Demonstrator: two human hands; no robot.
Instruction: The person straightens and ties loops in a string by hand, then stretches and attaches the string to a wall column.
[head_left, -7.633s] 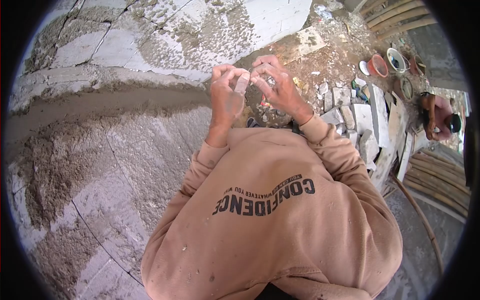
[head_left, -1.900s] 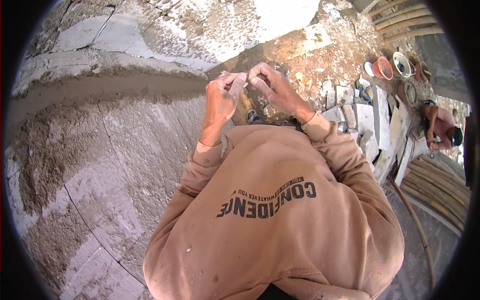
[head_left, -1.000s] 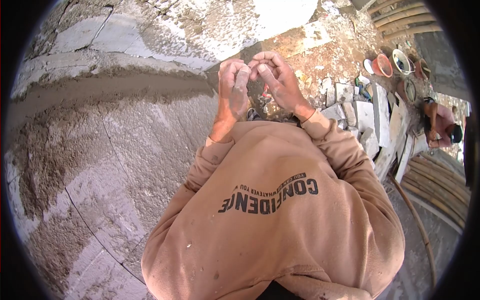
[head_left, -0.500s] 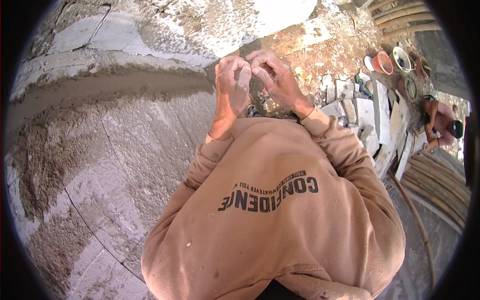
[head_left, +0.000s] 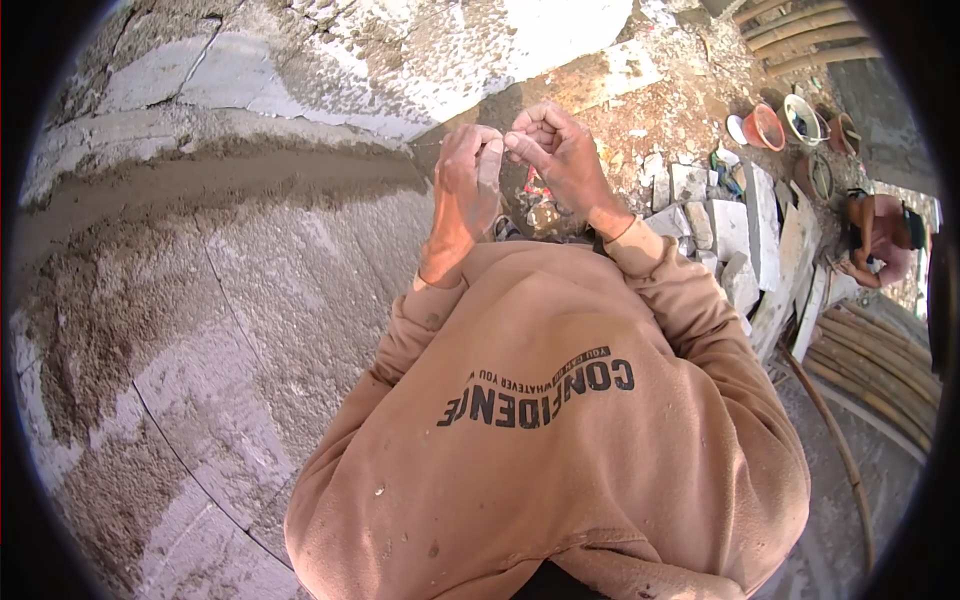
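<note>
My left hand (head_left: 466, 185) is raised in front of my chest, its thumb and forefinger pressed together in a pinch. Close beside it, my right hand (head_left: 560, 155) pinches too, its other fingers curled. The fingertips of both hands nearly meet, with a small gap between them. Whatever they hold is too fine to make out. Pale dust coats the fingers. To the left of my left hand runs a band of smooth wet mortar (head_left: 250, 180) along the rough block wall (head_left: 290, 290).
White block pieces (head_left: 730, 230) lie piled at the right. Several buckets (head_left: 765, 127) stand beyond them, near bamboo poles (head_left: 870, 370). Another person (head_left: 885, 240) crouches at the far right. A bent stick (head_left: 835, 440) lies nearer to me. Rubble (head_left: 620, 120) covers the ground ahead.
My hands have drawn slightly apart, and my left fingers are lower. Both hands stay pinched. The crouching person has shifted posture a little.
</note>
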